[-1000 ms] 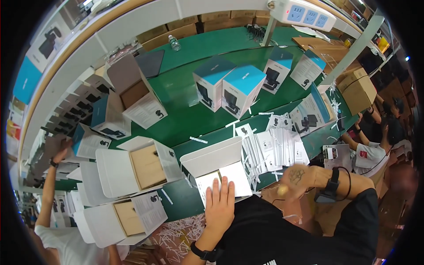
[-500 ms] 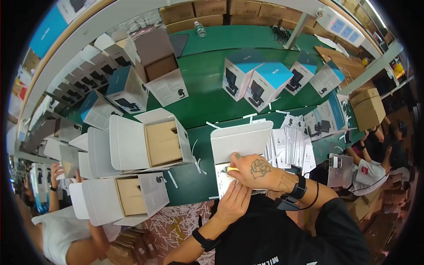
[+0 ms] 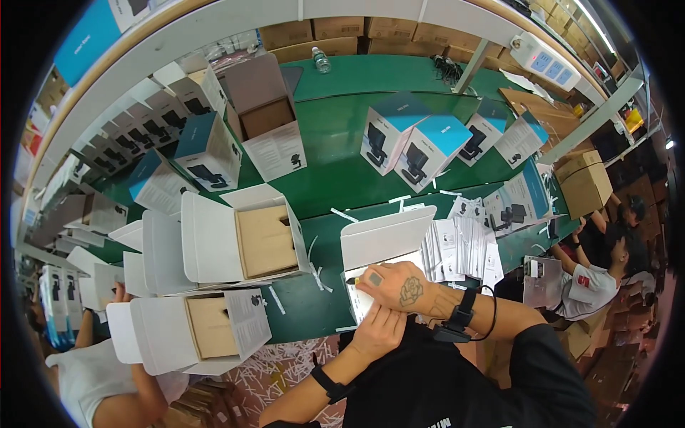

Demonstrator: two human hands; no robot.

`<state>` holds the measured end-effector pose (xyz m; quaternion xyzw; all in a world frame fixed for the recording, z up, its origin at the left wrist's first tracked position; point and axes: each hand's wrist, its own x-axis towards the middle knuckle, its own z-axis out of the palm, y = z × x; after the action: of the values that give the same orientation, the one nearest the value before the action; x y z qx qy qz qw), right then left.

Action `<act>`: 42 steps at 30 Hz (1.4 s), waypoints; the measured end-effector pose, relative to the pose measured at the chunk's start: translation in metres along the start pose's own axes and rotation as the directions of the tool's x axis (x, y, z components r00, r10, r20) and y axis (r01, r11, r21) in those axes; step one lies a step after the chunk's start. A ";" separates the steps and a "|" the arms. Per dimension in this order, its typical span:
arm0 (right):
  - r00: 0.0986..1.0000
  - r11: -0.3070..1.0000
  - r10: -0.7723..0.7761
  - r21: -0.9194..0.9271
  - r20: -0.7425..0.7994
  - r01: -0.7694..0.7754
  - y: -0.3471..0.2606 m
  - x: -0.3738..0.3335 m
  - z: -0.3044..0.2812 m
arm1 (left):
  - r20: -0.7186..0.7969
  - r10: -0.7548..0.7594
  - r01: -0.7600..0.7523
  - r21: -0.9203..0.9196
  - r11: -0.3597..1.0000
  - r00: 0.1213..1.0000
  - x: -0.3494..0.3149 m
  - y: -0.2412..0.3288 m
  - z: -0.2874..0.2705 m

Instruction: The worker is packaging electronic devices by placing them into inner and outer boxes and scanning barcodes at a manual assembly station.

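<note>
An open white box [image 3: 387,235] stands in front of me on the green table, its lid flap raised at the far side. My right hand [image 3: 391,284], tattooed on the back, is closed over the box's opening. It grips a small yellow and black tool [image 3: 355,281], mostly hidden by the fingers. My left hand [image 3: 380,332] lies just nearer, its fingers pressed together on the near side of the same box, close under the right hand. What lies inside the box is mostly covered by my hands.
Two open white boxes with cardboard inserts [image 3: 265,242] [image 3: 211,328] stand at left. A row of white booklets [image 3: 460,246] lies right of my box. Blue-topped boxes [image 3: 428,146] stand farther back. Paper strips [image 3: 277,300] litter the table. Co-workers sit at left [image 3: 107,385] and right [image 3: 596,285].
My right hand has shifted slightly left and down over the box with the yellow and black tool. My left hand stays against the near side. The co-worker's raised hand at left has lowered.
</note>
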<state>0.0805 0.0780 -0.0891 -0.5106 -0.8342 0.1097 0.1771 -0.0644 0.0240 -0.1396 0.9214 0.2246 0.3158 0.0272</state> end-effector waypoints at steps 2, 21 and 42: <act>1.000 1.000 0.002 -0.001 -0.023 -0.002 -0.006 0.006 -0.001 | 0.013 -0.012 0.013 -0.020 1.000 1.000 -0.003 0.002 0.001; 0.957 0.943 0.190 0.311 -0.218 -0.117 -0.010 -0.030 -0.029 | 0.256 -0.209 0.161 0.193 0.968 0.944 -0.004 0.021 -0.033; 0.929 0.886 0.355 0.357 -0.110 -0.296 -0.031 -0.088 -0.125 | 0.493 -0.642 0.433 -0.861 -0.265 0.587 0.018 -0.004 -0.045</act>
<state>0.1428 -0.0143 0.0205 -0.6135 -0.6870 0.2335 0.3115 -0.0796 0.0312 -0.0941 0.4103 0.3417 0.3985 0.7457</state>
